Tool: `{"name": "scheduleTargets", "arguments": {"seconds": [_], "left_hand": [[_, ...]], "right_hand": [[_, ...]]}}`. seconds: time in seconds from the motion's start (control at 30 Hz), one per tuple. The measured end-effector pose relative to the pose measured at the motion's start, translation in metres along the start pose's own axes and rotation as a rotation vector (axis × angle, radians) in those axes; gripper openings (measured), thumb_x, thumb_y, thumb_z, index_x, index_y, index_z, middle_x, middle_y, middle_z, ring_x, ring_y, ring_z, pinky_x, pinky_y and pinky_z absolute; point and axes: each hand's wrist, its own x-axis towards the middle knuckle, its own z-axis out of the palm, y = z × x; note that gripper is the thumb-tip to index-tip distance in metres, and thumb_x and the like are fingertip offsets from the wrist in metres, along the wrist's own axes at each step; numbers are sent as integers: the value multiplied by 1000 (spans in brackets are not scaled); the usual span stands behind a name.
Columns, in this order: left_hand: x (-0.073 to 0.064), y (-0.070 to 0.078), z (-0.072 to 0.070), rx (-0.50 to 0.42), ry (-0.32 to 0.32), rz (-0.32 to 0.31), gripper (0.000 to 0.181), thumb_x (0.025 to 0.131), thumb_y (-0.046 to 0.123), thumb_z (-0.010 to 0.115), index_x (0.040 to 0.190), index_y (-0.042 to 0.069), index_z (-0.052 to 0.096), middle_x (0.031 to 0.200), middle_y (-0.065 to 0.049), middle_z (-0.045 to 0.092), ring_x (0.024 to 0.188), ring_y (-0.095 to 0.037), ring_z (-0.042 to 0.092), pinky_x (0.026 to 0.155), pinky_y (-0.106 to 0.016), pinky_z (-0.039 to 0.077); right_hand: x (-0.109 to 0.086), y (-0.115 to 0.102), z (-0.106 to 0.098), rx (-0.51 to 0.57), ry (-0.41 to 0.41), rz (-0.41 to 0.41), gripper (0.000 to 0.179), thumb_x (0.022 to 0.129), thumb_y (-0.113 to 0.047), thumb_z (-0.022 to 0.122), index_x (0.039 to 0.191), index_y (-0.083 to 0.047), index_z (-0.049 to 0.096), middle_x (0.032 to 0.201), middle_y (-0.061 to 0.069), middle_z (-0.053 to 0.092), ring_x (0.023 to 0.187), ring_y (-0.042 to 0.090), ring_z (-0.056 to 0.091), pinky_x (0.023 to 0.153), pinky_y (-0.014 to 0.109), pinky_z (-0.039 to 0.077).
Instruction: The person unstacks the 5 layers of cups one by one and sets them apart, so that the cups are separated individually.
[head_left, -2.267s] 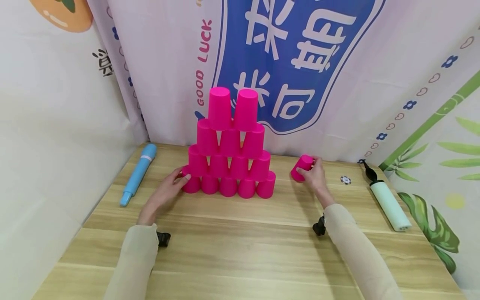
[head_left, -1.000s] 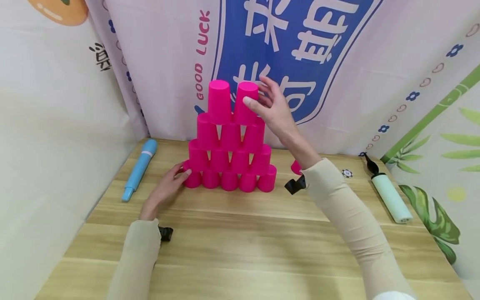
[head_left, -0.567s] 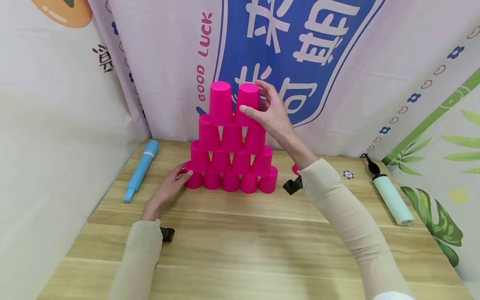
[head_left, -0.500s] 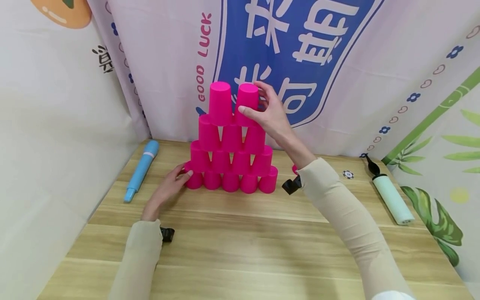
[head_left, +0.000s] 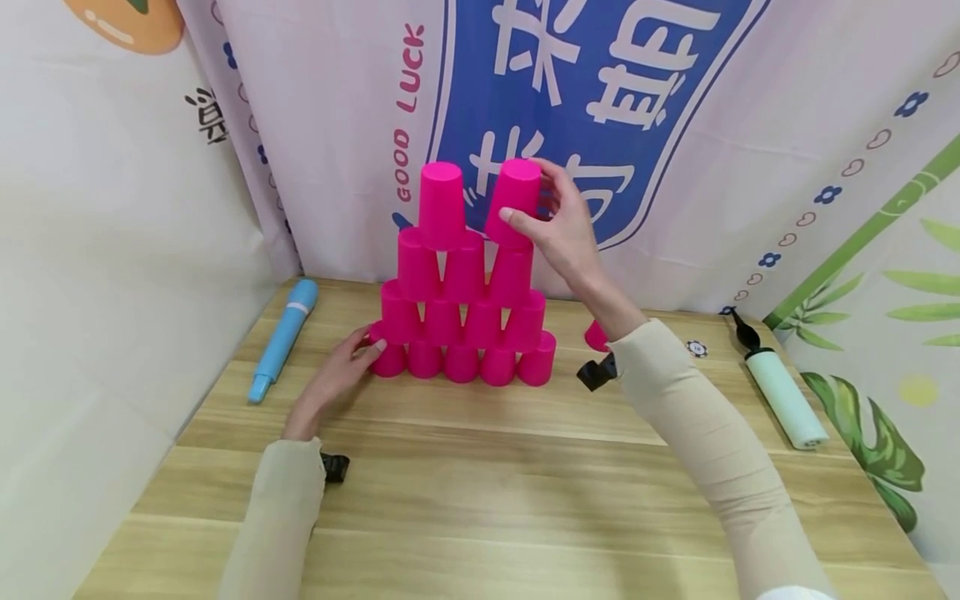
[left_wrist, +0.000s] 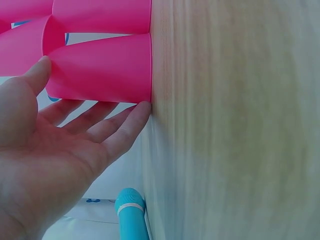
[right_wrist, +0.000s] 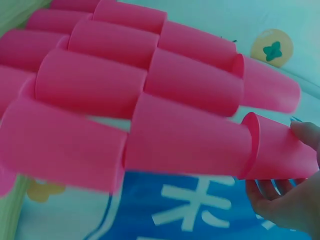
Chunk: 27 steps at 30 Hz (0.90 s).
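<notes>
The pink cup pyramid (head_left: 462, 279) stands four tiers high on the counter (head_left: 465, 508), toward its far edge. The right hand (head_left: 564, 223) pinches the top-right cup (head_left: 513, 202), thumb in front and fingers behind; that cup's upper end leans toward the counter's right edge. We cannot tell whether its rim bears on the tier below. The left hand (head_left: 337, 371) is spread, fingers nearly straight along the outer side of the bottom-left cup (head_left: 389, 362).

Risks, as we judge them:
- Tilted rim: if it catches the supporting cup (head_left: 511, 277) beneath, a sideways pull could drag that one out and drop the right side.
- Release while leaning: uneven seating, cup likely tips.
- Swing inward: a knock on the top-left cup (head_left: 442, 208).
- Left hand: a small inward push would shift the base row and everything above.
- Wrist mount (head_left: 597, 372): it sits low near the loose cup (head_left: 597, 337) by the far edge and could clip it.
</notes>
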Motion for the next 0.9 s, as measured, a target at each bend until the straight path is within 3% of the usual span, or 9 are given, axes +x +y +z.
{"name": "scheduleTargets", "arguments": {"seconds": [0.2, 0.4, 0.67, 0.9], "left_hand": [[2, -1, 1, -3, -18, -10, 72, 101, 48, 42, 153, 4, 21, 149, -27, 31, 137, -44, 29, 110, -58, 28], [2, -4, 0, -4, -23, -27, 71, 101, 48, 42, 153, 5, 20, 149, -26, 31, 137, -44, 30, 110, -57, 29], [1, -3, -1, -2, -22, -43, 72, 100, 51, 41, 154, 8, 20, 150, -24, 31, 137, -42, 31, 110, -56, 30], [-1, -3, 0, 4, -31, -32, 72, 100, 50, 41, 154, 7, 20, 151, -24, 30, 138, -42, 29, 110, -57, 28]], "right_hand": [[-7, 0, -39, -23, 107, -7, 73, 80, -14, 79, 142, -13, 42, 133, 5, 53, 116, 20, 54, 95, 35, 49], [-26, -1, -75, -98, 180, 65, 67, 83, -12, 75, 141, -9, 42, 134, 10, 52, 118, 25, 52, 98, 34, 48], [-43, 59, -121, -156, 250, 221, 67, 87, -19, 71, 144, -15, 36, 138, 9, 48, 121, 24, 48, 99, 34, 46], [-68, 93, -147, -216, 301, 321, 68, 89, -24, 70, 145, -20, 32, 139, 6, 47, 120, 20, 48, 101, 37, 46]]}}
